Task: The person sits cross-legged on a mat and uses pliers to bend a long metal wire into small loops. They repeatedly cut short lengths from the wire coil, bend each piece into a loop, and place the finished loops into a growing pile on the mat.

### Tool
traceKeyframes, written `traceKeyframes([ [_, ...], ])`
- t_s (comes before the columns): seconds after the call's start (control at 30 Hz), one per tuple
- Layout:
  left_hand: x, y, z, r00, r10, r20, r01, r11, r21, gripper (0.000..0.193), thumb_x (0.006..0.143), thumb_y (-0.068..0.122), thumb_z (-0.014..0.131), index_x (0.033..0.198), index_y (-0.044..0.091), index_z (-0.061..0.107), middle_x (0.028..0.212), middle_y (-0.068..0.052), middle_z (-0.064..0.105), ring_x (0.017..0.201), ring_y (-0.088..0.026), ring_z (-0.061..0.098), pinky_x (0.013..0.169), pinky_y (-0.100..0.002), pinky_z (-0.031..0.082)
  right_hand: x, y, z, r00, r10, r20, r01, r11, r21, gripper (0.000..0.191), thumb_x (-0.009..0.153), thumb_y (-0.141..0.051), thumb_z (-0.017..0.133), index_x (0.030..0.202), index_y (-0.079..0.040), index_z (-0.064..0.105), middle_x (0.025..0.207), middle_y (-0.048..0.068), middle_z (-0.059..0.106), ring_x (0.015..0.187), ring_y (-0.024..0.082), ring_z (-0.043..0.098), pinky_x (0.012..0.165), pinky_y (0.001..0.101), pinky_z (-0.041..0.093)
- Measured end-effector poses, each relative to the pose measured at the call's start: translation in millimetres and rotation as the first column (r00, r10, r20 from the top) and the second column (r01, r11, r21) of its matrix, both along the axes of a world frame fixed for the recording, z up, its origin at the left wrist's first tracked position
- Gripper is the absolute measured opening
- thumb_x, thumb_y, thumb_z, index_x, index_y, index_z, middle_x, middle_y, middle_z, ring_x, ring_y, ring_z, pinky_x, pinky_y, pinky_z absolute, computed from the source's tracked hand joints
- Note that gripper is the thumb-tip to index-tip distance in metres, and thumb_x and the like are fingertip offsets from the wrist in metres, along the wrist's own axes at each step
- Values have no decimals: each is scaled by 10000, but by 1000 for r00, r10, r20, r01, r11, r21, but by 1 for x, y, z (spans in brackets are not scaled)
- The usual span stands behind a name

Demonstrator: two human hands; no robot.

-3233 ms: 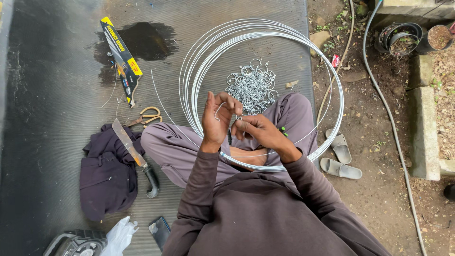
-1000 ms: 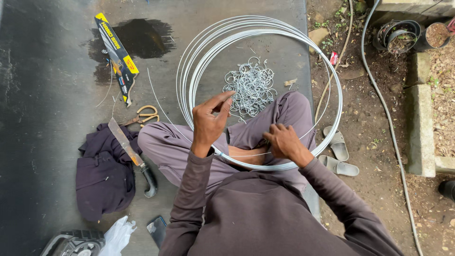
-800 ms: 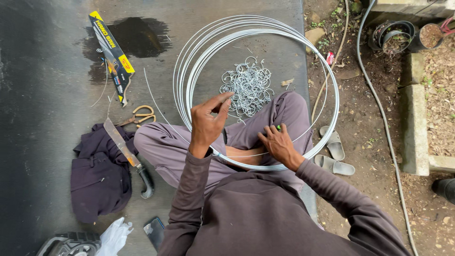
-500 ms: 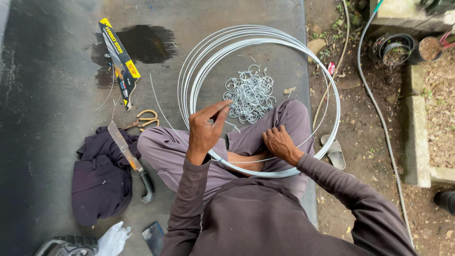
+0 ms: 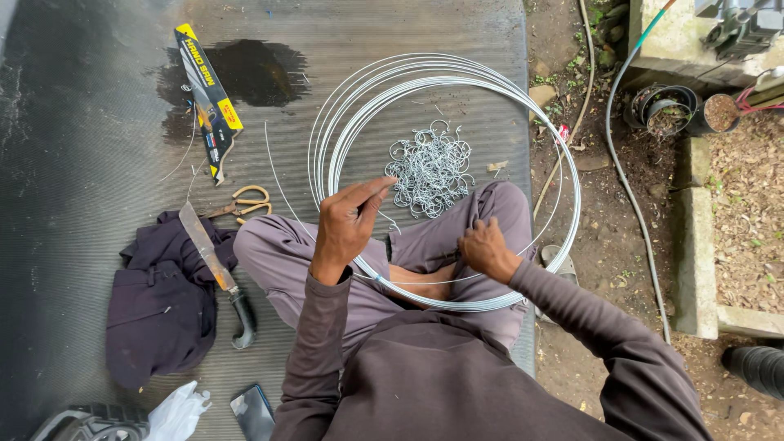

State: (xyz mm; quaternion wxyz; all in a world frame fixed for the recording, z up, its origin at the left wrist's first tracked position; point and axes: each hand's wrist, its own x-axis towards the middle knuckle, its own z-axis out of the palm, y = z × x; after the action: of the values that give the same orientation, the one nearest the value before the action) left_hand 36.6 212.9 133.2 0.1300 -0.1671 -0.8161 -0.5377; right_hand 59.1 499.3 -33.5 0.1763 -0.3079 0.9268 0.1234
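The left hand (image 5: 347, 224) is raised above the left knee, its thumb and forefinger pinched together on the end of a thin wire (image 5: 425, 282). From this grip the wire runs toward 4 o'clock, its long axis lying across the lap to the right hand (image 5: 482, 245), which is closed around it near the right knee. The big wire coil (image 5: 563, 175) lies around the legs on the dark mat (image 5: 98, 122) (the pile of small wire hooks (image 5: 430, 167) is at 1 o'clock, nearer the left hand).
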Motion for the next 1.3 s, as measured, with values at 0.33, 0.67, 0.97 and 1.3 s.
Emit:
traceKeyframes([
  [0.33,-4,-1,1,952,-259,163,200,931,306,194,1010,104,701,1193,85,762,898,-27,740,674,-48,539,585,-257,443,-41,-5,150,717,293,632,414,551,-725,239,1011,-206,624,1170,-30,659,1052,111,766,961,255,738,849,380,555],
  [0.67,5,8,17,893,-423,154,327,844,425,175,1027,96,690,1183,54,757,736,2,632,640,-46,514,562,-256,414,-39,-19,188,647,498,578,353,476,-805,227,1013,-187,629,1172,-26,648,1063,114,741,1004,238,721,892,376,543],
  [0.97,5,19,24,873,-454,178,353,840,413,170,1014,73,685,1163,42,761,667,8,593,585,-48,511,520,-251,408,-39,-13,189,617,549,564,349,452,-821,223,1031,-193,614,1149,-5,642,1063,122,740,994,249,720,881,384,543],
  [1.3,9,22,17,858,-452,243,325,845,424,179,1000,89,686,1152,44,770,629,9,604,551,-45,544,491,-236,410,-37,-12,179,514,621,592,396,440,-806,224,1049,-195,602,1138,5,652,1065,101,751,1015,228,711,913,377,537],
])
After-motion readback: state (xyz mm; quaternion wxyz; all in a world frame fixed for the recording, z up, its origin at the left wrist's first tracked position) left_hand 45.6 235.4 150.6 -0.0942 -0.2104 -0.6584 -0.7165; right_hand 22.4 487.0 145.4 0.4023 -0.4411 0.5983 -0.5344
